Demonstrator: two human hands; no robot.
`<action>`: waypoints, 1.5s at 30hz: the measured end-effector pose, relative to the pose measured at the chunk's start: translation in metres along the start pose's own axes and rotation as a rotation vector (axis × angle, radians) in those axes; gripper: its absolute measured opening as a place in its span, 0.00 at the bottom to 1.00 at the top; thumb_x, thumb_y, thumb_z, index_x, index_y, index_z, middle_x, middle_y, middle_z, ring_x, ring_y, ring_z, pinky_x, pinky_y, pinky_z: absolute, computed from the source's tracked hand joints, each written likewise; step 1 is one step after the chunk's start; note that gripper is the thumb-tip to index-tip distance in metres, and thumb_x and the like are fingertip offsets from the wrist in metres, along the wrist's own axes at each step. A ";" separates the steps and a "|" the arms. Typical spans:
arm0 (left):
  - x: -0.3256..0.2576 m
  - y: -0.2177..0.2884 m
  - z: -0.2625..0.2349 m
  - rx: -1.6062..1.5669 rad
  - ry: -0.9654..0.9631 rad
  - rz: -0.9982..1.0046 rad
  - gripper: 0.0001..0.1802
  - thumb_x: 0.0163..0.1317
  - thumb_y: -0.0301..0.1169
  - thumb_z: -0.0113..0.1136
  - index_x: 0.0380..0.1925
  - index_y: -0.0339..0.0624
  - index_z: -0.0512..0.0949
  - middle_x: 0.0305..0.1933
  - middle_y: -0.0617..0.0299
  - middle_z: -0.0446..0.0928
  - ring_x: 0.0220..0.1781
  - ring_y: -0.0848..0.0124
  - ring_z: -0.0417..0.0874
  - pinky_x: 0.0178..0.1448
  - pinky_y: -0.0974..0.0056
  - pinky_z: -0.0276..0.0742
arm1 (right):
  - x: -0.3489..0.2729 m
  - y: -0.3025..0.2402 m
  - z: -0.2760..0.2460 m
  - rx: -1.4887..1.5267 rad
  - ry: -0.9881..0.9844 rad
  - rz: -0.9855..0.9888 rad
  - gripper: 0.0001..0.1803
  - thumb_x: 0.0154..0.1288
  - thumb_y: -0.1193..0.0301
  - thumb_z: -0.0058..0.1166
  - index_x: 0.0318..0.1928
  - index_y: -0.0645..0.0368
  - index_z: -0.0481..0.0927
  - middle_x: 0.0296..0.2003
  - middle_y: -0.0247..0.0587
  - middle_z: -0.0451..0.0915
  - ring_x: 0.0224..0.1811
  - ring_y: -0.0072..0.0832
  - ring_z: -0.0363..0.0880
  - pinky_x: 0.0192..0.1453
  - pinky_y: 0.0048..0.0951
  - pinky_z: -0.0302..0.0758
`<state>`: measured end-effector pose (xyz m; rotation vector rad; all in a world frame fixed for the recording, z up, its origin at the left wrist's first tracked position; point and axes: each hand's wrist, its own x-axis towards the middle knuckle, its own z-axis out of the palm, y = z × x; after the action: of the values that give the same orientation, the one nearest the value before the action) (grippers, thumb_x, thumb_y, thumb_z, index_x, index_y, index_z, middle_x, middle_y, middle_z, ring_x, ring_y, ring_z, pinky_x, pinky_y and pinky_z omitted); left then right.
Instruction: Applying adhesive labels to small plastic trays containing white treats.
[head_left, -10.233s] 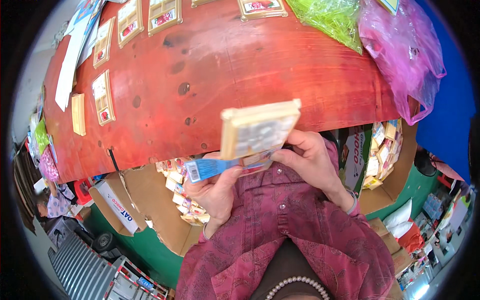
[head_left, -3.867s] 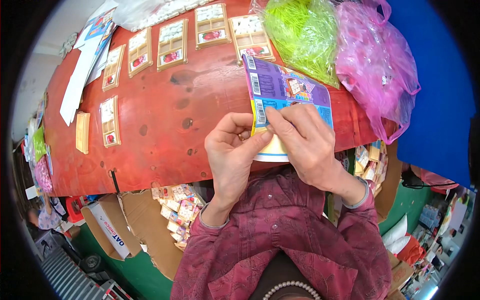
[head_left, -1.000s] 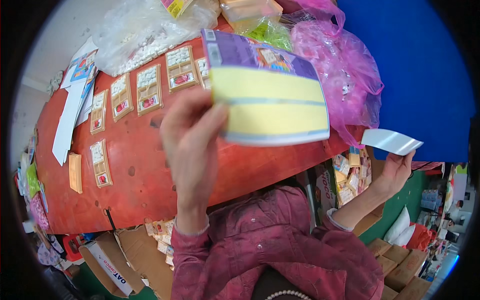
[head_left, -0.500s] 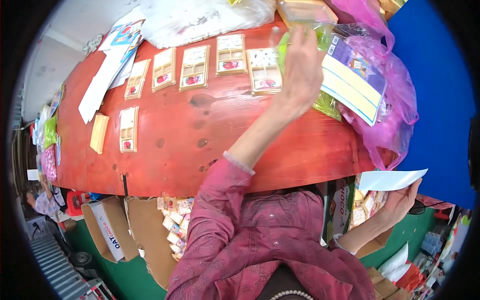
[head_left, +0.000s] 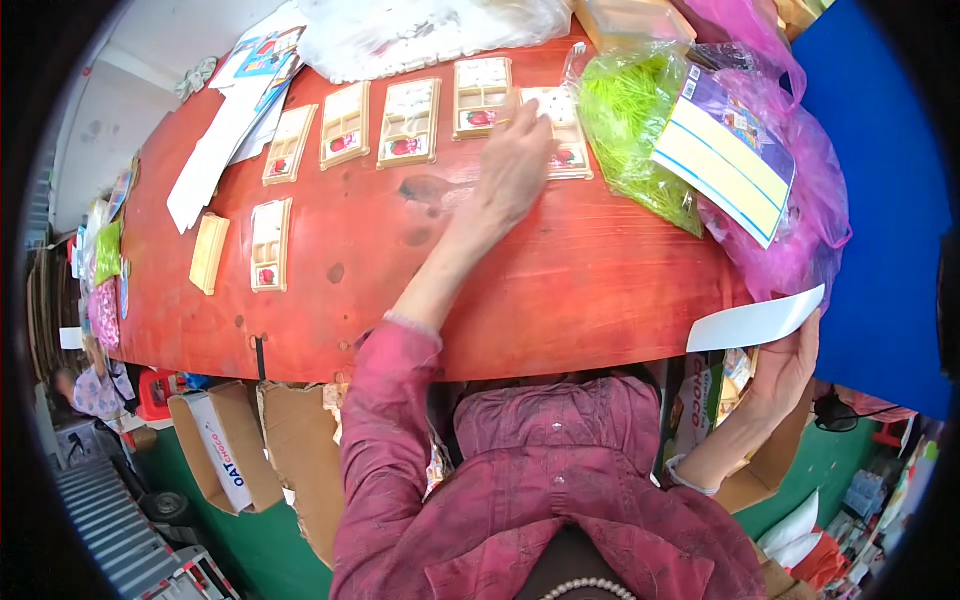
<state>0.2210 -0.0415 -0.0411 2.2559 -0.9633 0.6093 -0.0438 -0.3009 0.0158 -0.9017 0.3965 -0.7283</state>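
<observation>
My left hand (head_left: 512,170) is over the table, fingertips drawn together at the left edge of a small sectioned tray (head_left: 568,160) with white pieces and a red strawberry picture. Anything pinched in them is hidden. Beside it stands a similar tray (head_left: 482,97), and more such trays (head_left: 408,122) continue leftward in a row. Down at the table's right front edge, my right hand (head_left: 790,365) grips a curved white sheet (head_left: 755,322) by its right end. One more tray (head_left: 270,245) sits apart, nearer to me, next to a stack of pale yellow trays (head_left: 208,255).
A bag of green shred (head_left: 635,135) lies right of the trays, with a purple and yellow printed sheet (head_left: 730,150) and pink plastic bags (head_left: 815,200) beyond. White papers (head_left: 215,150) lie far left; a clear bag (head_left: 430,35) lies behind. Cardboard boxes (head_left: 225,450) stand below the front edge.
My left hand has moved left, from above the green shred bag to the row of trays. My right hand has brought the white sheet slightly up and left. The whole view has shifted a little.
</observation>
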 end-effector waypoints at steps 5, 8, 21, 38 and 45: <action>0.032 -0.011 0.048 0.198 -0.031 0.015 0.20 0.58 0.34 0.56 0.44 0.27 0.73 0.59 0.34 0.62 0.64 0.39 0.60 0.63 0.44 0.62 | -0.014 0.008 0.011 -0.044 -0.020 0.018 0.15 0.69 0.67 0.45 0.52 0.59 0.73 0.46 0.37 0.79 0.46 0.27 0.78 0.51 0.34 0.75; 0.024 -0.011 0.054 0.272 -0.240 0.110 0.30 0.60 0.40 0.53 0.55 0.24 0.65 0.62 0.32 0.57 0.66 0.38 0.57 0.64 0.41 0.58 | -0.019 0.007 0.007 -0.061 -0.021 -0.003 0.15 0.68 0.68 0.46 0.52 0.60 0.73 0.46 0.37 0.79 0.46 0.27 0.78 0.51 0.33 0.75; -0.095 0.086 -0.028 -0.046 -0.399 -0.100 0.38 0.56 0.39 0.59 0.59 0.22 0.58 0.67 0.35 0.51 0.70 0.44 0.51 0.68 0.47 0.54 | -0.012 0.000 0.013 -0.083 -0.101 0.023 0.17 0.68 0.67 0.46 0.54 0.63 0.72 0.47 0.39 0.78 0.47 0.27 0.78 0.49 0.33 0.75; -0.121 0.160 -0.075 -1.675 -0.014 -0.642 0.47 0.43 0.14 0.68 0.64 0.32 0.54 0.65 0.54 0.60 0.67 0.64 0.62 0.70 0.57 0.57 | -0.060 0.042 0.122 -0.840 -0.779 -0.214 0.13 0.51 0.81 0.56 0.40 0.67 0.78 0.34 0.47 0.77 0.33 0.39 0.76 0.37 0.33 0.73; -0.114 0.150 -0.077 -1.662 0.362 -1.026 0.21 0.56 0.16 0.56 0.52 0.31 0.68 0.50 0.53 0.75 0.52 0.68 0.77 0.59 0.61 0.73 | -0.065 0.057 0.120 -1.281 -0.529 -0.375 0.22 0.43 0.73 0.65 0.42 0.68 0.78 0.35 0.46 0.78 0.42 0.35 0.75 0.47 0.30 0.70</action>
<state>0.0223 -0.0173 -0.0033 0.7710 0.1127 -0.2676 0.0048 -0.1629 0.0388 -2.3621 0.1809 -0.4815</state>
